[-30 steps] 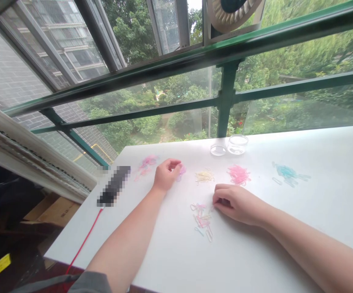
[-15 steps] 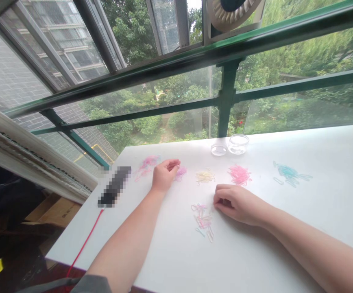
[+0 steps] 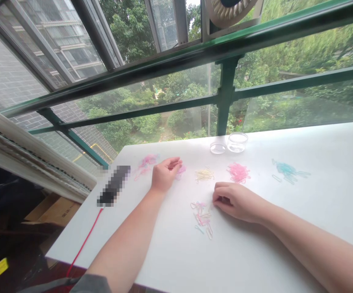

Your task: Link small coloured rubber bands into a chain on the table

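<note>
My left hand [image 3: 164,175] is over the left side of a small purple pile of thin elastic bands [image 3: 181,171]. Its fingers are drawn together, and anything between the tips is too small to make out. My right hand [image 3: 234,201] rests on the table with fingers curled into a pinch, hiding whatever they may hold. Just left of those fingertips lies a loose mixed pile of bands [image 3: 203,217] in pink, white, purple and green. Beyond my hands are a pale yellow pile [image 3: 205,175] and a pink pile [image 3: 238,173].
A blue-green pile [image 3: 287,171] lies at the right, and a mixed pink-purple pile [image 3: 147,164] at far left. A clear round jar [image 3: 237,143] and its lid [image 3: 217,149] stand at the back of the white table [image 3: 176,252]. A blurred dark object [image 3: 114,186] with a red cable [image 3: 85,242] lies left.
The view has shifted slightly. My left hand's fingertips sit a little farther right over the purple pile; my right hand has kept its pinch beside the mixed pile.
</note>
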{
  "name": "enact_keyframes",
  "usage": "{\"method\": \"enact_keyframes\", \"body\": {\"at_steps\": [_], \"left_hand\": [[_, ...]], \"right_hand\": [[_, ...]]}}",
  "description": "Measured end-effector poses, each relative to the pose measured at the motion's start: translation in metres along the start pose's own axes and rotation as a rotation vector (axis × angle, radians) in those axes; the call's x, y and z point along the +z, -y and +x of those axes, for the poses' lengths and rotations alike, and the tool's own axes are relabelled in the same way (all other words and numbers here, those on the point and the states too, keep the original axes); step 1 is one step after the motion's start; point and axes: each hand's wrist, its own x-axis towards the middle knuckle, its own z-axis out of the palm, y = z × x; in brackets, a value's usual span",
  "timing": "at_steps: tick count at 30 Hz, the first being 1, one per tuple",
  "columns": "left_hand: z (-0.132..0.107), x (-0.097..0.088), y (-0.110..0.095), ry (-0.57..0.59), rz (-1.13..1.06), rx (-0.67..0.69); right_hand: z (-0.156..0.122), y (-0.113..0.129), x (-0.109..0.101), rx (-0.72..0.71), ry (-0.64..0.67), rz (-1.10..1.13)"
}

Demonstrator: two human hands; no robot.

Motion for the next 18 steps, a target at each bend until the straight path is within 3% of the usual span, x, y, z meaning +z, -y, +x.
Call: {"method": "enact_keyframes", "body": {"at_steps": [8,11,15,18], "left_hand": [[-0.028,0.011,-0.02,0.268,-0.023,0.149],[-0.038,0.015,-0.026,0.391,-0.037,0.217],[-0.045,0.02,-0.03,0.468,-0.067,0.268],[-0.046,0.022,-0.03,0.502,-0.086,0.276]], "right_hand": [[0.0,0.001,-0.002,-0.03,-0.053,0.067],[0.0,-0.002,-0.002,-0.009,-0.156,0.185],[0.002,-0.006,-0.001,0.05,-0.301,0.385],[0.003,-0.006,0.0,0.04,-0.299,0.51]]}}
